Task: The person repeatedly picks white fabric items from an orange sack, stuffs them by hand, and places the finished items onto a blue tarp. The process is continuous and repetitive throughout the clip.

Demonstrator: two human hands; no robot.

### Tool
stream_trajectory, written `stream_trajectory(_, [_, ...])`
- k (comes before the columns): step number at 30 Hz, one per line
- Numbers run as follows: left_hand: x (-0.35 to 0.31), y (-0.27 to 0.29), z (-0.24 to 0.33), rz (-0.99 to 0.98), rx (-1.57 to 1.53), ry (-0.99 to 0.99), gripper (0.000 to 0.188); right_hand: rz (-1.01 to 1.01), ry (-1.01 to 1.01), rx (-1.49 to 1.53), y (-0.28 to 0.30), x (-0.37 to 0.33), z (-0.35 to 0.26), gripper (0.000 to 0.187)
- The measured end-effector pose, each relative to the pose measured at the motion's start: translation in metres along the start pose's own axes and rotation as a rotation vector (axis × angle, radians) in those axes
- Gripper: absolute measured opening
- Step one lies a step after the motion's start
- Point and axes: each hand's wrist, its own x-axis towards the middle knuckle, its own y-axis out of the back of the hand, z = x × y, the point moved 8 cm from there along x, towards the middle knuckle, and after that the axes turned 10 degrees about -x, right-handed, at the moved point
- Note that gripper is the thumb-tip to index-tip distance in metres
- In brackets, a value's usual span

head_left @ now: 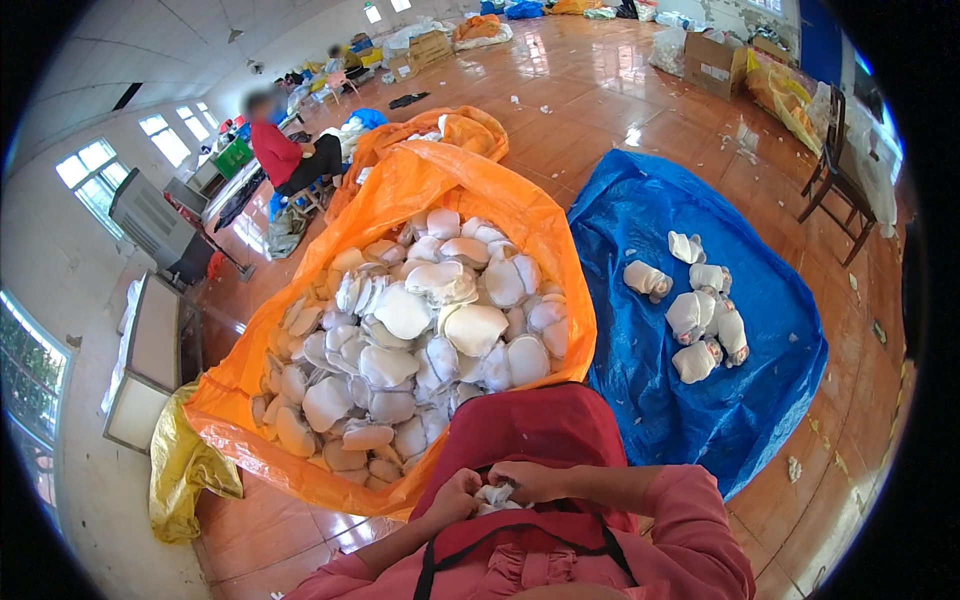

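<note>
My left hand and my right hand meet low in front of me, over a red cloth on my lap. Fingers of both are closed around a small bunched white piece of cloth or padding, whose shape is mostly hidden. Just beyond my lap, an orange sack lies spread wide, heaped with white, rounded, cup-shaped pads. To its right, several rolled white bundles of pads rest on a blue plastic sheet.
A yellow sack lies left of the orange one. At the right stands a wooden chair; a cardboard box is at the far right. Another person in red sits at the far left, near a grey air cooler.
</note>
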Motion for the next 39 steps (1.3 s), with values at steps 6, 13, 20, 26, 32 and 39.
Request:
stream_trajectory(6, [0.007,0.006,0.033,0.284,0.423,-0.243,0.019,0.175,0.004,-0.051,0.012,0.007,-0.003,0.038])
stream_trajectory(13, [0.021,0.0,0.068,0.187,0.47,-0.312,0.016,0.309,-0.064,-0.126,0.026,0.029,0.017,0.037])
stream_trajectory(20, [0.041,0.009,0.065,0.189,0.011,-0.229,0.015,0.365,-0.128,-0.235,0.036,0.035,0.028,0.039])
stream_trajectory(26, [0.047,0.027,0.041,0.12,-0.22,-0.053,0.028,0.395,-0.168,-0.229,0.027,0.035,0.03,0.037])
stream_trajectory(32, [0.05,0.039,0.029,0.18,-0.004,0.012,0.028,0.249,-0.2,-0.167,0.022,0.041,0.025,0.041])
stream_trajectory(39, [0.029,0.018,0.06,0.139,0.38,-0.304,0.023,-0.025,-0.059,-0.003,0.018,0.033,0.038,0.046])
